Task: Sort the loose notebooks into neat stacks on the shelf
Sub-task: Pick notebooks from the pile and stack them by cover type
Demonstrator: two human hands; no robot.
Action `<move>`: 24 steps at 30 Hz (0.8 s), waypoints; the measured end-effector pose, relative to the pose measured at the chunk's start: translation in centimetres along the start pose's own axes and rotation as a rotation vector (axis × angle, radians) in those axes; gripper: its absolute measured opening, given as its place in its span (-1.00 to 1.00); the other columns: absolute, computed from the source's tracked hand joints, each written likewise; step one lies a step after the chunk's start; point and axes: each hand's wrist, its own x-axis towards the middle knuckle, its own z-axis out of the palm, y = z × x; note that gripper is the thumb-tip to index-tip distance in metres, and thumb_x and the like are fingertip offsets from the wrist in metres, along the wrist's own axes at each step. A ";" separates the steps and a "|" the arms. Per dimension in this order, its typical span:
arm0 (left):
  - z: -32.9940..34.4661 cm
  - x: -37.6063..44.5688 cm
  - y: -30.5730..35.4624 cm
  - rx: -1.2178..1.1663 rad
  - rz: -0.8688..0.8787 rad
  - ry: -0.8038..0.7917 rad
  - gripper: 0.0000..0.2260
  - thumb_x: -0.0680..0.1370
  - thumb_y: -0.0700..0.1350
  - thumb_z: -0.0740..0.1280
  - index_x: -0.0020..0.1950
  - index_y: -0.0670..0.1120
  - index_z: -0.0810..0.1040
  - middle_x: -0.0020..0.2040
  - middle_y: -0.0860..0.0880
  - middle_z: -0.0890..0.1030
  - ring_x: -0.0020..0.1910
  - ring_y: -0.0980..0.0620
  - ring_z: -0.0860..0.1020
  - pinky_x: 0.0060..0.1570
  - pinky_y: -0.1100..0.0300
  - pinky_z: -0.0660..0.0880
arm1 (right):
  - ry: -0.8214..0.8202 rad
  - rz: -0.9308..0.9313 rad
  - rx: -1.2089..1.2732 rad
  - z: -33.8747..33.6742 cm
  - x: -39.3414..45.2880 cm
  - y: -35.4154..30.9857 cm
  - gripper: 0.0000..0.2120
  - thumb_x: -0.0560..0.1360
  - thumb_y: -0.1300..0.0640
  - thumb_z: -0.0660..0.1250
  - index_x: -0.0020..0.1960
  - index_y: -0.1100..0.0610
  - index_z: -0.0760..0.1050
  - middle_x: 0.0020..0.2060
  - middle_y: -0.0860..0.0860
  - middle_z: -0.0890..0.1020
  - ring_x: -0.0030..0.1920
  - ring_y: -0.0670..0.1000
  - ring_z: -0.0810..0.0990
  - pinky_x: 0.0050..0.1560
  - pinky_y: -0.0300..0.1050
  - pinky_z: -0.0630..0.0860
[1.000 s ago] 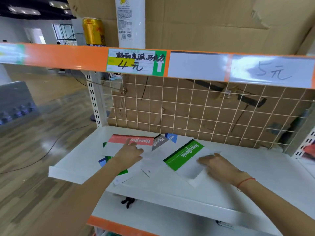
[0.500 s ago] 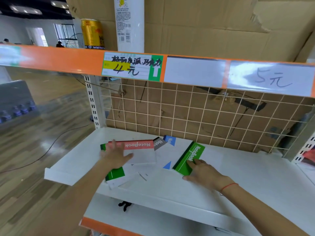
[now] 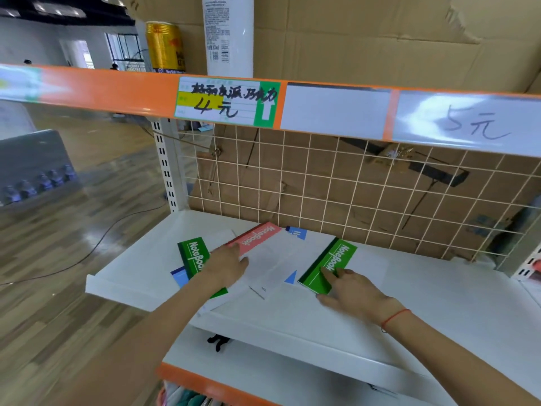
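Several thin notebooks lie loose and overlapping on the white shelf (image 3: 439,303). My left hand (image 3: 227,266) lies flat with straight fingers on a red-banded notebook (image 3: 259,238), which sits askew over other white covers. Left of it a green-banded notebook (image 3: 191,254) and a blue one (image 3: 179,276) stick out from under my forearm. My right hand (image 3: 355,288) presses its fingertips on the near end of another green-banded notebook (image 3: 332,263). A blue-cornered notebook (image 3: 297,232) peeks out at the back by the wire grid.
A white wire grid (image 3: 380,194) with cardboard behind it closes the back of the shelf. An orange rail with price labels (image 3: 228,102) runs overhead. The shelf's right half carries nothing. A lower shelf (image 3: 263,373) lies beneath, with a small black object on it.
My left hand turned the red-banded notebook from level to slanted, uncovering the green one at left. My right hand and its green-banded notebook stayed roughly where they were half a second ago.
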 end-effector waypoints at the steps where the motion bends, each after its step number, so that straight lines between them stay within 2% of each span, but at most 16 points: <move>1: 0.0 -0.2 1.1 -0.097 0.061 -0.056 -0.64 0.63 -0.01 0.13 0.37 -0.15 0.34 0.25 -0.17 0.49 0.14 -0.12 0.50 0.07 0.18 0.43 | 0.009 -0.013 -0.026 0.2 0.0 -0.2 -0.34 0.58 -0.19 0.04 0.54 0.12 -0.03 0.22 0.21 0.46 0.20 0.15 0.43 0.10 -0.07 0.41; 4: 0.0 -0.5 3.0 -0.149 0.237 -0.155 -0.69 0.61 -0.11 0.17 0.35 -0.08 0.36 0.26 -0.14 0.47 0.11 -0.08 0.48 0.07 0.19 0.43 | 0.043 -0.038 -0.083 0.5 -0.1 -0.6 -0.37 0.60 -0.08 0.01 0.55 0.17 -0.11 0.14 0.25 0.49 0.13 0.18 0.45 0.02 -0.03 0.43; 6: -0.4 -0.6 2.9 0.000 0.322 -0.143 -0.61 0.57 -0.15 0.22 0.41 -0.06 0.31 0.33 -0.12 0.40 0.24 -0.10 0.42 0.19 0.13 0.39 | 0.058 -0.039 -0.088 0.8 -0.4 -0.4 -0.38 0.60 -0.04 0.00 0.55 0.18 -0.13 0.15 0.25 0.48 0.13 0.19 0.44 0.01 -0.02 0.44; 8: -0.8 -0.4 2.3 0.179 0.374 -0.158 -0.47 0.57 -0.09 0.24 0.51 -0.05 0.16 0.47 -0.11 0.24 0.39 -0.13 0.27 0.31 0.05 0.28 | 0.059 -0.030 -0.101 1.1 -0.7 -0.1 -0.37 0.59 0.00 0.02 0.55 0.19 -0.14 0.20 0.25 0.44 0.16 0.18 0.42 0.02 -0.01 0.45; 10: -1.0 -0.5 2.2 0.220 0.378 -0.222 -0.39 0.59 0.05 0.22 0.55 -0.04 0.02 0.54 -0.06 0.09 0.48 -0.08 0.13 0.39 0.07 0.17 | 0.038 -0.030 -0.099 1.4 -0.8 0.1 -0.36 0.58 0.03 0.05 0.54 0.19 -0.16 0.26 0.25 0.39 0.20 0.19 0.39 0.06 -0.01 0.45; 13: -0.6 -0.4 3.0 0.203 0.392 -0.272 -0.41 0.60 0.15 0.18 0.54 -0.08 0.09 0.52 -0.08 0.18 0.46 -0.06 0.18 0.41 0.09 0.18 | 0.009 -0.047 -0.059 1.2 -0.8 0.6 -0.34 0.56 0.08 0.09 0.54 0.19 -0.14 0.31 0.24 0.36 0.25 0.19 0.37 0.13 0.00 0.46; 15: -0.3 0.2 3.5 0.243 0.395 -0.281 -0.45 0.62 0.14 0.14 0.52 -0.10 0.12 0.49 -0.11 0.25 0.43 -0.08 0.23 0.38 0.07 0.25 | -0.011 -0.052 0.004 0.7 -0.8 1.2 -0.34 0.55 0.08 0.13 0.54 0.18 -0.09 0.31 0.22 0.37 0.26 0.18 0.39 0.16 -0.03 0.44; 17: 0.1 0.9 3.9 0.366 0.411 -0.296 -0.46 0.65 0.10 0.10 0.54 -0.09 0.05 0.46 -0.17 0.28 0.39 -0.13 0.29 0.31 0.04 0.34 | -0.036 -0.055 0.059 0.3 -1.0 1.8 -0.34 0.54 0.08 0.17 0.54 0.17 -0.06 0.29 0.22 0.39 0.24 0.17 0.41 0.15 -0.08 0.43; 20: 0.9 1.2 4.0 0.544 0.456 -0.274 -0.47 0.66 -0.09 0.10 0.56 -0.09 -0.09 0.27 -0.24 0.41 0.09 -0.17 0.47 0.02 0.00 0.49 | -0.032 -0.047 0.033 0.0 -1.3 2.6 -0.38 0.54 0.19 0.15 0.53 0.18 -0.01 0.27 0.21 0.41 0.19 0.16 0.45 0.09 -0.07 0.43; 22: 1.7 1.4 3.9 0.569 0.441 -0.227 -0.37 0.59 -0.28 0.14 0.56 -0.07 -0.13 0.17 -0.21 0.45 -0.06 -0.12 0.49 -0.13 0.03 0.49 | 0.023 -0.029 -0.035 0.3 -1.3 2.9 -0.44 0.52 0.26 0.13 0.50 0.19 0.08 0.28 0.17 0.42 0.19 0.14 0.46 0.05 -0.05 0.45; 24: 1.9 1.7 3.8 0.550 0.431 -0.188 -0.38 0.57 -0.31 0.13 0.55 -0.05 -0.07 0.20 -0.19 0.46 -0.01 -0.13 0.51 -0.12 0.05 0.47 | 0.091 0.009 -0.072 0.9 -1.3 3.2 -0.46 0.50 0.29 0.13 0.47 0.17 0.15 0.33 0.11 0.41 0.24 0.11 0.43 0.05 -0.04 0.47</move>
